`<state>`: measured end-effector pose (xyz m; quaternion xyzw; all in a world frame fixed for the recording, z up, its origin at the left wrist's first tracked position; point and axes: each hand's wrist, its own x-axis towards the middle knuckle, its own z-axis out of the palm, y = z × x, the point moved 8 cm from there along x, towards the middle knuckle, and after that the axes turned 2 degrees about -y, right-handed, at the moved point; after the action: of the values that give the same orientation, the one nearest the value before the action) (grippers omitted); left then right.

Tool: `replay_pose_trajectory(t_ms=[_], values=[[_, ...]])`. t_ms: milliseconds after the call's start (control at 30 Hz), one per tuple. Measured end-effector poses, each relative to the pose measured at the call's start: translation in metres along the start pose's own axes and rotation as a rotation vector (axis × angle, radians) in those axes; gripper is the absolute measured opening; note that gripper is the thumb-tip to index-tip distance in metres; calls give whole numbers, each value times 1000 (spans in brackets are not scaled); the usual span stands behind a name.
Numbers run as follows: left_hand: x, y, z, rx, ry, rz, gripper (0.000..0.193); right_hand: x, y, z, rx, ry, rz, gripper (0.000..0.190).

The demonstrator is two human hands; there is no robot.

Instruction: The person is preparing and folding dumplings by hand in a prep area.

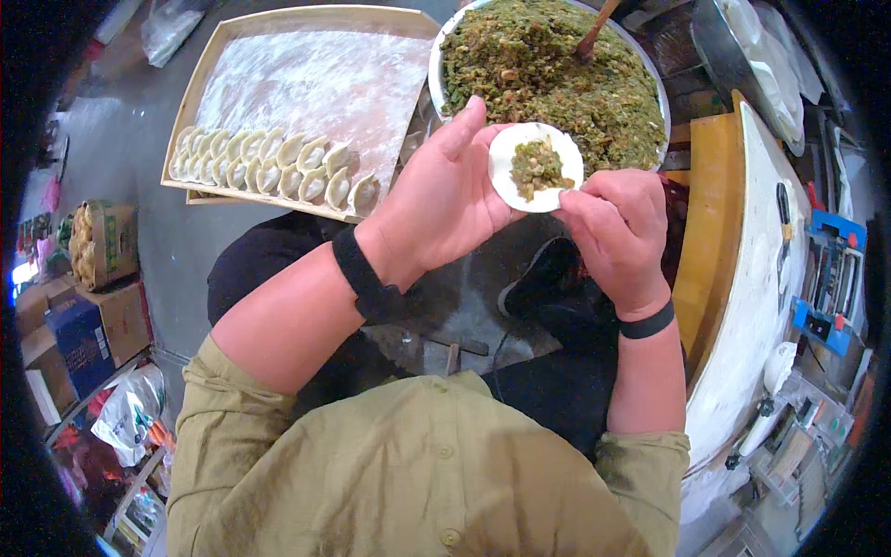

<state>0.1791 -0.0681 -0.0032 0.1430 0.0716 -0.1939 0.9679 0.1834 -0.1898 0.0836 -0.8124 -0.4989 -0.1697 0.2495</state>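
A round dough wrapper (500,166) lies flat and unfolded, with a mound of green chopped filling (537,166) on its middle. My left hand (445,188) supports it from the left, palm up, on the fingers. At its lower right edge, my right hand (619,223) pinches the rim between thumb and finger. Behind both hands stands a wide round basin (436,69) heaped with the same kind of filling, a wooden handle (597,29) sticking up out of it. To the left, a floured wooden tray (313,76) holds two rows of folded dumplings (291,150) along its near edge.
At the right is a floured work table (745,278) with a knife (784,212) on it. A metal bowl with plastic (748,76) stands at the upper right. Cardboard boxes (115,320) and a white plastic bag (132,414) are at the left.
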Motion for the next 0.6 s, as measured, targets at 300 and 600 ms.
replay_pose_trajectory(t_ms=[300,600], values=[[-15,-5,19,820,-200,60,66,10,9,0,205,69,162,13],[-20,6,22,1148,-58,164,39,19,0,-2,162,49,146,19]])
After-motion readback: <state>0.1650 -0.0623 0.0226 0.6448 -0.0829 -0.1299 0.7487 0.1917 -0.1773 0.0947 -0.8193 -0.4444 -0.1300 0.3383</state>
